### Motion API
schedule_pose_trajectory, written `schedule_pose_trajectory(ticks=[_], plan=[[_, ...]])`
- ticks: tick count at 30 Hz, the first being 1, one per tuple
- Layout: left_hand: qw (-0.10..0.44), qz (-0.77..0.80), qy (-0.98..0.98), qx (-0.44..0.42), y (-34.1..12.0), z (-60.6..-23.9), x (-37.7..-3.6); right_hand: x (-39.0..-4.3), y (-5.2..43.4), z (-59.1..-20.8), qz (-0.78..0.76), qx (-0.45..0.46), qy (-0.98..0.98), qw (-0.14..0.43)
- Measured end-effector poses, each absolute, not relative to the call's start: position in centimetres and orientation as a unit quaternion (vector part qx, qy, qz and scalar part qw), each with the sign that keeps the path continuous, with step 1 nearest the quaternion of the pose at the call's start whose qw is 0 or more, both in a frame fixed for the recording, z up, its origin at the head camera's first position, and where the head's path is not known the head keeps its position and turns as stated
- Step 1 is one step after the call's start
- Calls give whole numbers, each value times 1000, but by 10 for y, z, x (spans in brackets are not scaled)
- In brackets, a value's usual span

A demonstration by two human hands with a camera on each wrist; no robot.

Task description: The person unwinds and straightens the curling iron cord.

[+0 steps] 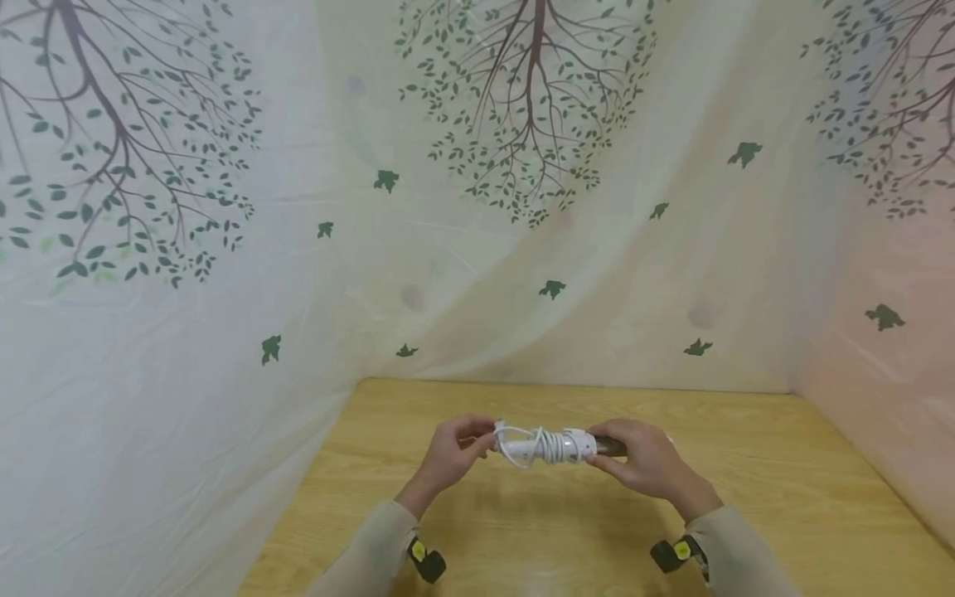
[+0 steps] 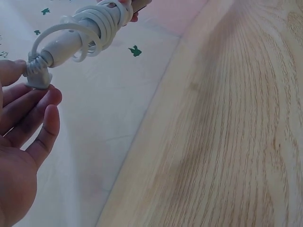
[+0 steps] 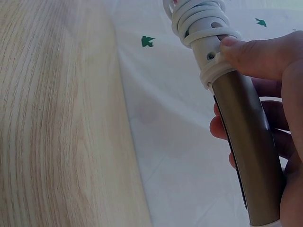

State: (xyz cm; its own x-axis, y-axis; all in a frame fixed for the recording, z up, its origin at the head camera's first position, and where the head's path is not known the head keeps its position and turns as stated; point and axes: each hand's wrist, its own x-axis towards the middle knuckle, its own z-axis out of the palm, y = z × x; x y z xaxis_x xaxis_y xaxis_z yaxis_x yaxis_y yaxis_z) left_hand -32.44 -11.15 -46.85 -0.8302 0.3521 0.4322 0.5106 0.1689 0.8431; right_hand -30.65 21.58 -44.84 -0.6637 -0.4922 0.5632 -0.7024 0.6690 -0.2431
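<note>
Pale cloth printed with trees and small green birds hangs behind and to both sides of a light wooden desk [image 1: 783, 489].

Above the middle of that desk, both hands hold one thing in the air between them: a slim appliance [image 1: 555, 447] with a white handle and a brown metallic barrel [image 3: 246, 156], lying roughly level across the head view. The right hand [image 1: 647, 464] grips the barrel end; in the right wrist view its thumb [image 3: 255, 56] presses on the white collar where handle meets barrel, and the other fingers curl round the barrel from behind. The left hand [image 1: 455, 452] is at the opposite end, where thumb and fingers pinch the white plug [image 2: 38, 75]; the remaining fingers lie loosely extended beneath it.

A white cord [image 2: 102, 21] is wound in several tight loops round the white handle, and one looser loop stands off toward the plug. The appliance does not touch the desk.

Both forearms wear beige sleeves [image 1: 373, 547], and a dark strap with a yellow-green spot [image 1: 421, 557] shows at each wrist.
</note>
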Motion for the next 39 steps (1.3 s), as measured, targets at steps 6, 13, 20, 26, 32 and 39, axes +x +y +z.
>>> schedule_pose_trajectory(ticks=[6, 13, 20, 26, 32, 39], plan=[[78, -552, -780, -284, -108, -452, -312, -306, 215, -452, 229, 353, -875, 240], [89, -550, -784, -273, -105, -455, -318, -308, 215, -454, 233, 353, -873, 241], [70, -575, -764, -284, -110, -468, -329, -308, 214, -455, 249, 355, -870, 236], [48, -599, -739, -306, -112, -470, -330, -308, 212, -455, 255, 361, -865, 238], [33, -625, -714, -313, -113, -472, -331, -308, 213, -454, 262, 352, -868, 233], [21, -626, -716, -307, -115, -475, -329, -306, 215, -453, 247, 352, -873, 231]])
